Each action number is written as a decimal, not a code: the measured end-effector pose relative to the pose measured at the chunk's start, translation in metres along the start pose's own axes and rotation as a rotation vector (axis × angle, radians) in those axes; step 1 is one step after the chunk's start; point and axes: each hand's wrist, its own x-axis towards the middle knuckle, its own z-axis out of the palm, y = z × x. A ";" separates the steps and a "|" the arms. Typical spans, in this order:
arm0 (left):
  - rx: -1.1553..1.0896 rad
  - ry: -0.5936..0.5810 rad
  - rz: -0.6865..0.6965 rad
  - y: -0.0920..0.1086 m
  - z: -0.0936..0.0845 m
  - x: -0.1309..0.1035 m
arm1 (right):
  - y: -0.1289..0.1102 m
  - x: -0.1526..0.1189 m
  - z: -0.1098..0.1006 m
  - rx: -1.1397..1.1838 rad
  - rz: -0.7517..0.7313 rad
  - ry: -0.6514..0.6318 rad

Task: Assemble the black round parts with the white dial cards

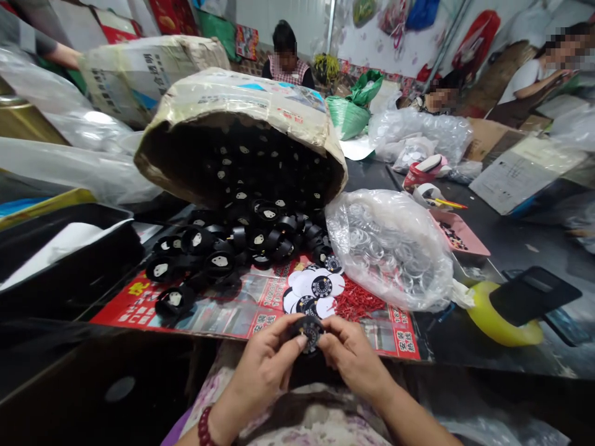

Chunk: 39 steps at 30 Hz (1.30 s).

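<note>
Between my two hands, over the front edge of the table, is a round black dial piece (310,333) with pale markings. Fingers and thumb of my left hand (275,356) pinch its left side. My right hand (349,354) is closed at its right edge, thumb and fingertips together. Just beyond lie white discs and printed black dials (320,286), with a heap of small red pieces (356,300) to their right. Several black round housings (219,261) spill from a large wrapped sack (242,93). A clear bag (390,248) holds silvery rings.
A black bin (60,248) stands at the left. To the right are a pink tray (460,232), a yellow tape roll (504,322) and a phone (537,295). A cardboard box (525,167) is farther back. Several people sit beyond the table; an arm reaches in at the upper left.
</note>
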 end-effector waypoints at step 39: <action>-0.545 0.016 -0.265 0.002 0.011 0.020 | 0.039 0.005 -0.062 -0.941 -0.204 0.229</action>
